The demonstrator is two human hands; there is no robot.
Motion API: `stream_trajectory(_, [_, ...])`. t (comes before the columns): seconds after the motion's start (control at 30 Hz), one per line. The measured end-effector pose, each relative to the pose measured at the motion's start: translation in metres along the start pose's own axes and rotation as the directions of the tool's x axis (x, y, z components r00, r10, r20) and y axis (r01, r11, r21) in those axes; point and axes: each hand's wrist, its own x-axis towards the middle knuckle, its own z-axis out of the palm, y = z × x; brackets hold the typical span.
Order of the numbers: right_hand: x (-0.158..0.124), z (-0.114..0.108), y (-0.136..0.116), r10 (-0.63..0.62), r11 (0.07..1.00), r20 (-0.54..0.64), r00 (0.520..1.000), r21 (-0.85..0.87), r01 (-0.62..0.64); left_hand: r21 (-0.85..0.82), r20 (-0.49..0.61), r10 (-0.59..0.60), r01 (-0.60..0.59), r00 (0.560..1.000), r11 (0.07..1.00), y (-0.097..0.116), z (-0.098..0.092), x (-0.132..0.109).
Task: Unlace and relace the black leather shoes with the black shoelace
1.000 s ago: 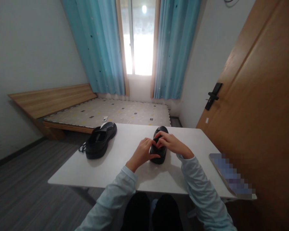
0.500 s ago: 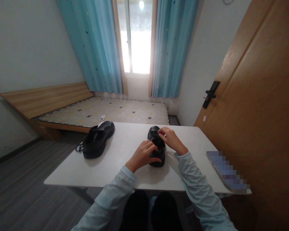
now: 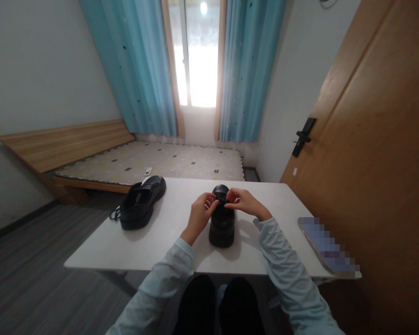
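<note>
In front of me a black lace-up shoe [image 3: 222, 230] stands on the white table [image 3: 181, 251], its toe pointing away. My left hand [image 3: 201, 211] is at the left side of the shoe's lacing, thumb and forefinger pinched at the laces. From the right, my right hand [image 3: 243, 202] reaches over the same lacing, its fingertips closed there too. Between the two hands the dark shoelace [image 3: 221, 197] shows only in part against the black upper. A second black shoe [image 3: 137, 210] rests on the table's left side, with loose lace loops hanging at its near-left end.
A flat, pixelated object [image 3: 328, 246] lies at the table's right edge. Beyond the table is a low bed [image 3: 181, 160] with a small white remote [image 3: 148, 171] on it. A wooden door [image 3: 377, 139] stands close on the right.
My left hand has moved forward from the shoe's opening to the lacing, uncovering the heel. The right hand's fingers have come slightly nearer me. The shoe has shifted slightly toward me.
</note>
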Motion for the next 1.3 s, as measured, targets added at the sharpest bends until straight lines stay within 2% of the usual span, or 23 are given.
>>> stream_trajectory(0.17, [0.000,0.001,-0.001,-0.027,0.999,-0.032,0.999,-0.047,0.025,0.028,0.010,0.013,-0.013,1.000,1.000,-0.008,0.005,0.004])
stream_trajectory(0.57, [-0.002,-0.002,-0.009,-0.053,0.994,-0.045,0.998,-0.101,0.048,-0.046,0.058,0.031,-0.028,0.998,0.999,-0.008,0.005,0.004])
stream_trajectory(0.73, [-0.003,-0.002,-0.011,-0.057,0.998,-0.050,0.997,-0.036,0.055,-0.051,0.042,0.030,-0.028,0.999,0.998,-0.009,0.005,0.003])
stream_trajectory(0.93, [-0.003,-0.006,-0.002,0.047,0.991,-0.020,0.999,0.128,-0.044,-0.038,0.035,0.033,-0.031,0.999,0.999,-0.010,0.005,0.002])
stream_trajectory(1.07, [-0.005,-0.011,-0.001,0.069,0.968,-0.004,0.998,0.243,-0.066,-0.020,0.029,0.029,-0.029,0.999,0.999,-0.011,0.005,0.001])
stream_trajectory(1.3, [-0.008,-0.025,-0.002,0.077,0.929,-0.080,0.994,0.368,-0.043,-0.017,0.033,0.027,-0.027,0.999,0.999,-0.013,0.006,0.001])
